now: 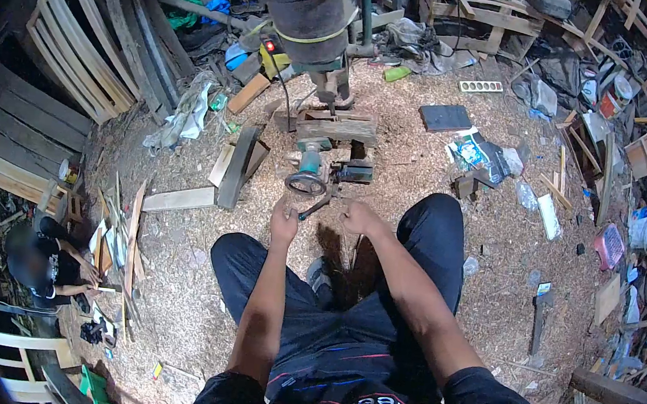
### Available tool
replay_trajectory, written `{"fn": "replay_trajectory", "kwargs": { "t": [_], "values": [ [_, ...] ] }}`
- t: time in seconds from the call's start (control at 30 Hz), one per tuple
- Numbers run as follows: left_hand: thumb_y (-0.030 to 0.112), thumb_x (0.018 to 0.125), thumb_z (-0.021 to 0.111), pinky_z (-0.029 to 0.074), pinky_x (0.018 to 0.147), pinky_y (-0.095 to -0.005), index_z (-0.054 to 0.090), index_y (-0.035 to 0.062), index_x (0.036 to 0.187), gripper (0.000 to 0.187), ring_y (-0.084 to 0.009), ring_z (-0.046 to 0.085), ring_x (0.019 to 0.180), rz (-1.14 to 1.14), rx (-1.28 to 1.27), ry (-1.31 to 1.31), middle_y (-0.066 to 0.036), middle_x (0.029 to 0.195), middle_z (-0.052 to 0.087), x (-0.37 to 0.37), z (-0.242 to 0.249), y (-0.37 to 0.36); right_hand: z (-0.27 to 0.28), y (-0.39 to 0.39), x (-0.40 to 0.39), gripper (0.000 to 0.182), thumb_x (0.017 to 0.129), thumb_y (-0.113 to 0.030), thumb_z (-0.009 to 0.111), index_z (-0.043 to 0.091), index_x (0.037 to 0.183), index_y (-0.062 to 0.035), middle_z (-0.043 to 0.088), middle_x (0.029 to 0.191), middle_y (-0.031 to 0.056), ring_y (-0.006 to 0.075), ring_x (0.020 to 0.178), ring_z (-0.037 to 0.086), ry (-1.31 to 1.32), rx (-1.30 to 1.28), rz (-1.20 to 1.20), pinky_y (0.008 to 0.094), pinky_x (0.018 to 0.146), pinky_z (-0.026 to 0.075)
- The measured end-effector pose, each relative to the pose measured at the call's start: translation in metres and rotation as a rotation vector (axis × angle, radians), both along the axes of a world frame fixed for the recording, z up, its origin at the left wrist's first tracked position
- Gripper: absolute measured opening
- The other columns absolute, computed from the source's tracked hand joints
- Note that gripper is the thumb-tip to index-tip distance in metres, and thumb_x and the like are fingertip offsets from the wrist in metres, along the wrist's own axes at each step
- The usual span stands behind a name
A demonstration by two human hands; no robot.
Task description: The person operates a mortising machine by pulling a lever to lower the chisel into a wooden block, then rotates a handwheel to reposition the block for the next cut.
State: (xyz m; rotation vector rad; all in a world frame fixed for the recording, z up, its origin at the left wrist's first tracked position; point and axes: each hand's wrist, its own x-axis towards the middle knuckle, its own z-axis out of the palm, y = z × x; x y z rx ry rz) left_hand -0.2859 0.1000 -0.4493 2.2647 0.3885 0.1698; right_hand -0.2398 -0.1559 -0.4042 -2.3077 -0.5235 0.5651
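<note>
In front of my knees stands a drilling machine with a large dark motor (302, 8). Below its spindle, a wooden block (337, 128) rests on the vise-like table. A round handwheel (306, 183) and a lever with a dark grip (315, 207) stick out toward me. My left hand (284, 223) is closed right beside the lever's grip end; whether its fingers touch the grip is too small to tell. On the lever's other side, my right hand (361, 219) is closed with bent fingers near the vise's lower part. What it holds, if anything, is hidden.
Wood chips cover the floor. Wooden offcuts (240, 167) lie left of the machine; a dark flat box (444, 118) and a power strip (481, 86) lie right. Curved boards (78, 46) lean at the left. Another person (37, 261) sits low at the left. A hammer-like tool (538, 322) lies right.
</note>
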Motion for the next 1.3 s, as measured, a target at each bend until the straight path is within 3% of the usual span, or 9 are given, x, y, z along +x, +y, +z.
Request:
{"fn": "replay_trajectory", "kwargs": {
  "t": [0.3, 0.4, 0.5, 0.57, 0.7, 0.8, 0.83, 1.1, 1.3],
  "values": [
    [0.022, 0.100, 0.054, 0.034, 0.113, -0.0391, 0.032, -0.0049, 0.150, 0.061, -0.0372, 0.045, 0.136, -0.036, -0.037, -0.213, -0.029, 0.148, 0.043, 0.012, 0.026, -0.028, -0.016, -0.005, 0.019, 0.053, 0.088, -0.026, 0.062, 0.054, 0.130, 0.0058, 0.064, 0.117, 0.0308, 0.0447, 0.110, 0.062, -0.058, 0.037, -0.132, 0.0478, 0.099, 0.049],
    [0.029, 0.103, 0.053, 0.031, 0.114, -0.0375, 0.020, -0.0037, 0.155, 0.070, -0.0377, 0.040, 0.141, -0.082, -0.042, -0.159, -0.031, 0.152, 0.037, 0.024, 0.022, -0.029, 0.065, 0.002, 0.070, 0.054, 0.098, -0.027, 0.053, 0.046, 0.139, 0.0086, 0.053, 0.135, 0.0327, 0.0439, 0.128, 0.052, -0.698, 0.533, -0.535, 0.0467, 0.110, 0.040],
    [0.029, 0.102, 0.054, 0.039, 0.108, -0.0383, 0.010, -0.0031, 0.157, 0.077, -0.0369, 0.052, 0.131, -0.064, 0.033, -0.247, -0.033, 0.144, 0.047, 0.022, -0.006, -0.034, 0.237, -0.016, 0.153, 0.072, 0.107, -0.043, 0.032, 0.018, 0.151, 0.0128, 0.018, 0.159, 0.0331, 0.0428, 0.150, 0.016, -0.870, 0.757, -0.450, 0.0422, 0.123, 0.013],
    [0.029, 0.102, 0.054, 0.024, 0.117, -0.0374, 0.007, -0.0045, 0.156, 0.080, -0.0391, 0.027, 0.144, -0.078, -0.176, -0.048, -0.033, 0.155, 0.024, 0.018, 0.001, -0.030, 0.302, -0.017, 0.206, 0.077, 0.107, -0.048, 0.027, 0.016, 0.151, 0.0139, 0.012, 0.160, 0.0332, 0.0413, 0.151, 0.009, -0.962, 0.747, -0.348, 0.0402, 0.124, 0.009],
    [0.032, 0.102, 0.053, 0.016, 0.122, -0.0378, 0.005, -0.0067, 0.155, 0.081, -0.0408, 0.013, 0.151, -0.130, -0.192, -0.023, -0.034, 0.160, 0.013, 0.022, 0.020, -0.029, 0.345, -0.013, 0.258, 0.073, 0.107, -0.049, 0.016, 0.002, 0.155, 0.0054, 0.005, 0.164, 0.0238, 0.0325, 0.153, 0.004, -0.698, 0.556, -0.299, 0.0369, 0.124, 0.007],
    [0.027, 0.102, 0.050, 0.017, 0.122, -0.0406, 0.009, -0.0084, 0.154, 0.076, -0.0432, 0.016, 0.150, -0.166, -0.121, -0.075, -0.034, 0.159, 0.015, 0.024, 0.031, -0.027, 0.323, -0.016, 0.282, 0.061, 0.106, -0.025, 0.026, 0.015, 0.151, 0.0145, 0.012, 0.160, 0.0334, 0.0413, 0.151, 0.007, -0.761, 0.576, -0.154, 0.0377, 0.125, 0.003],
    [0.025, 0.102, 0.050, 0.017, 0.122, -0.0416, 0.010, -0.0085, 0.154, 0.074, -0.0439, 0.017, 0.149, -0.187, -0.050, -0.122, -0.034, 0.159, 0.015, 0.030, 0.042, -0.025, 0.306, -0.013, 0.311, 0.059, 0.102, -0.014, 0.026, 0.012, 0.152, 0.0118, 0.011, 0.160, 0.0324, 0.0390, 0.152, 0.006, -0.715, 0.586, -0.162, 0.0370, 0.125, 0.002],
    [0.024, 0.099, 0.052, 0.016, 0.121, -0.0522, 0.021, -0.0062, 0.154, 0.070, -0.0429, 0.020, 0.149, -0.220, 0.266, -0.774, -0.030, 0.159, 0.022, 0.135, 0.291, -0.075, 0.319, -0.015, 0.293, 0.067, 0.109, -0.039, 0.016, 0.002, 0.154, 0.0087, -0.002, 0.162, 0.0294, 0.0341, 0.153, -0.003, -0.678, 0.550, -0.193, 0.0370, 0.124, 0.001],
    [0.027, 0.094, 0.060, 0.013, 0.120, -0.0546, 0.014, 0.0007, 0.157, 0.082, -0.0414, 0.017, 0.150, -0.221, 0.484, -1.005, -0.027, 0.162, 0.014, 0.198, 0.384, -0.094, 0.302, -0.014, 0.325, 0.072, 0.108, -0.046, 0.015, 0.004, 0.154, 0.0086, -0.002, 0.163, 0.0284, 0.0340, 0.153, -0.003, -0.676, 0.650, -0.184, 0.0366, 0.124, 0.001]
  ]
}}
